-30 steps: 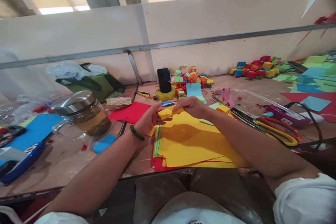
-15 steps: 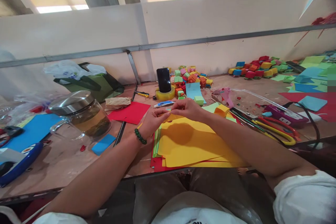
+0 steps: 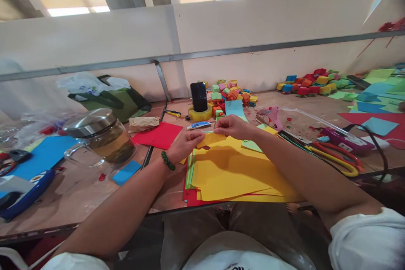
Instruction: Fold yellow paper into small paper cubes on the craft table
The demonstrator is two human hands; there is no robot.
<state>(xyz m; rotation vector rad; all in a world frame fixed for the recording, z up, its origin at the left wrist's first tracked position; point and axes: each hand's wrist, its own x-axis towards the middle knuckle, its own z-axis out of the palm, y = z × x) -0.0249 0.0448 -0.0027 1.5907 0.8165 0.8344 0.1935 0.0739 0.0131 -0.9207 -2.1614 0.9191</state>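
Observation:
Between my two hands is a small folded piece of yellow paper [image 3: 211, 139]. My left hand [image 3: 186, 145], with a green bead bracelet [image 3: 168, 160] on its wrist, pinches the left end. The upper right corner is pinched by the fingers of my right hand [image 3: 233, 128]. Both hands are above the far edge of a stack of yellow paper sheets [image 3: 230, 173], whose left side shows green and red sheets. Just beyond the hands lies a blue and white tube [image 3: 198, 125].
A glass teapot [image 3: 107, 139] stands left, near a red sheet [image 3: 161, 136]. Behind the hands, a phone [image 3: 199, 97] leans upright on a tape roll [image 3: 200, 113] beside piled paper cubes [image 3: 218, 95]. Rightward lie a pink glue gun [image 3: 274, 117], scissors [image 3: 335, 162] and a purple device [image 3: 346, 140].
The hands have drawn slightly apart, and more of the folded yellow paper shows between them. My right hand has shifted a little to the right. The view has moved slightly.

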